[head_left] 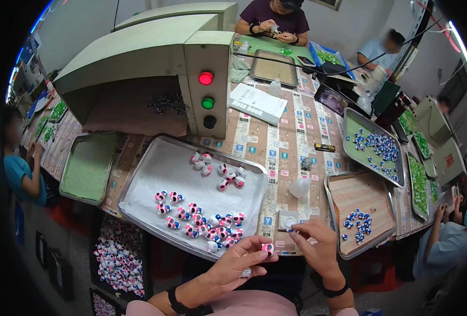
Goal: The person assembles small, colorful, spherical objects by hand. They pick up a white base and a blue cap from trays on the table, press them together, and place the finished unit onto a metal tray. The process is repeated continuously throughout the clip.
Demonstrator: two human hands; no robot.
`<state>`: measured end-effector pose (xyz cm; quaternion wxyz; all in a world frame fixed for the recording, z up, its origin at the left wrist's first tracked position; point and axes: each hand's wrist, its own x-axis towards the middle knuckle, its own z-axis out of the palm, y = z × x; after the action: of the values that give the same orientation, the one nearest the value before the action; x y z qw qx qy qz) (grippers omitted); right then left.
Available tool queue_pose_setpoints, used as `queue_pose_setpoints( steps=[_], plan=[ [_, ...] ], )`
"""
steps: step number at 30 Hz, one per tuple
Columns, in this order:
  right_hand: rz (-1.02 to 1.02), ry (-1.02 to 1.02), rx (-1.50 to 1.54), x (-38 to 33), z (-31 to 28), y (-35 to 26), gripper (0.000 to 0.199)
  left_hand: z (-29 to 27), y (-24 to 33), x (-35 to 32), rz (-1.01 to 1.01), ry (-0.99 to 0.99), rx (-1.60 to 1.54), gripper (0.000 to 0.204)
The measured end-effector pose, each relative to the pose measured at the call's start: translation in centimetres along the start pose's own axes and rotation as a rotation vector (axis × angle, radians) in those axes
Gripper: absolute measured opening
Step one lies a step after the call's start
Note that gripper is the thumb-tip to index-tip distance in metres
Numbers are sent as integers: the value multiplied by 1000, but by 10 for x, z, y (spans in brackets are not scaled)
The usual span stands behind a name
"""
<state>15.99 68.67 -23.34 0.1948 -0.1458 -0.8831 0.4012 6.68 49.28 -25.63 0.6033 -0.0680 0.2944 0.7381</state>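
Observation:
My left hand (236, 263) is closed round a small white, pink and black figure piece (268, 249), held up between thumb and fingertips. Something whitish also shows lower in that palm, too covered to name. Just right of it, my right hand (320, 246) pinches a tiny dark blue piece (290, 230) beside a small square dish (285, 221) with white stuff in it. A metal tray (138, 174) lined with white cloth lies left of my hands. On it are several white-and-pink pieces (233, 179) and, nearer me, several with blue parts (191, 229).
At right, a peach-lined tray (339, 200) and a green-lined tray (352, 145) hold small blue-and-white pieces. A squeeze bottle (299, 187) stands near the dish. Left are a machine with lit buttons (207, 87) and a green-lined tray (88, 163). Co-workers (281, 21) sit around.

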Motion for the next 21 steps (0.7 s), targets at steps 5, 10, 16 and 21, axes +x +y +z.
queue_pose_setpoints(
  steps=[5,10,16,21],
  plan=[
    [101,-79,340,-19,-5,-18,19,-4,-5,3,49,-51,51,27],
    [150,-72,476,-27,-1,-16,20,-1,-6,5,55,-54,92,27],
    [182,-108,512,-28,2,-13,20,0,-8,5,76,-36,173,29],
    [92,-133,421,-27,-2,-13,20,-1,-11,4,115,-3,285,28]
  ],
)
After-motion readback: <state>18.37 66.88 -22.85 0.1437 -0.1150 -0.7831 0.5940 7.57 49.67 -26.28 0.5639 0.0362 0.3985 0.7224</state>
